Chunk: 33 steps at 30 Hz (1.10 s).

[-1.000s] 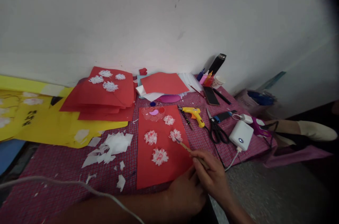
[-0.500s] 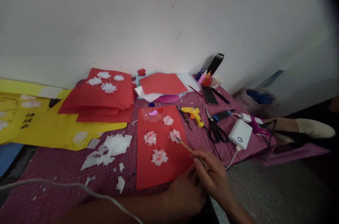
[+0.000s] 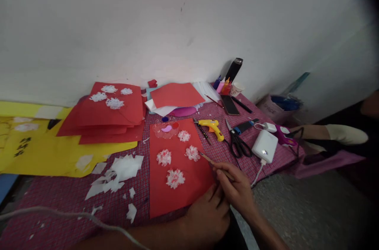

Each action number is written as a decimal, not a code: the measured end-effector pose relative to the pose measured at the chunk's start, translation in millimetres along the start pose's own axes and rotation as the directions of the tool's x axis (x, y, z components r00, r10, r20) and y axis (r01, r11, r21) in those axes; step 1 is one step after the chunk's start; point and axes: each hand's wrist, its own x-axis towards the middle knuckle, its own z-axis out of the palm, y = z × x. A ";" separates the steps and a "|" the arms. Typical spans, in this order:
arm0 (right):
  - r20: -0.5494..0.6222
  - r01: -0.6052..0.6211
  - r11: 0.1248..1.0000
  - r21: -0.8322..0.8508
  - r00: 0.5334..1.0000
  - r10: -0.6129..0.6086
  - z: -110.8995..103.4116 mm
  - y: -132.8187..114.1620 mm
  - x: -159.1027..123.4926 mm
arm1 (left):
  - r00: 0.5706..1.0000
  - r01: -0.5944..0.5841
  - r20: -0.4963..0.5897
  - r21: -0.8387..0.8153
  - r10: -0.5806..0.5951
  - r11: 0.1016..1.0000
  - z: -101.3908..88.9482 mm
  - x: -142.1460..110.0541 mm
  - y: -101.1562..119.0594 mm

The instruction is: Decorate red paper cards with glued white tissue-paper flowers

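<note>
My right hand (image 3: 237,187) is closed round a thin paintbrush (image 3: 211,161), its tip just off the right edge of a crumpled white paper flower (image 3: 192,153) dabbed with red. That flower and several like it are on a sheet of red paper (image 3: 183,198). My left hand (image 3: 209,212) lies at the sheet's lower right corner, beside the right hand, fingers extended and slightly apart. On the sheet's top left sits a clear paint palette (image 3: 158,133) with blue, pink and red paint.
Right of the sheet lie a yellow glue gun (image 3: 214,127), black scissors (image 3: 237,143), a white power bank (image 3: 265,145) and a phone (image 3: 229,105). Stacked red sheets (image 3: 103,120) and white paper scraps (image 3: 118,175) are leftward. A white cable (image 3: 74,213) crosses the lower left. Another person's leg shows at right.
The brush tip has drawn back off the right flower to just beside it. The whole view has shifted slightly; my left hand stays at the sheet's corner.
</note>
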 end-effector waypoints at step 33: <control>0.005 0.032 0.996 0.082 0.999 -0.032 -3.3 0.4 -11.1 | 1.000 0.023 0.016 -0.021 -0.023 1.000 -6.8 -0.9 1.2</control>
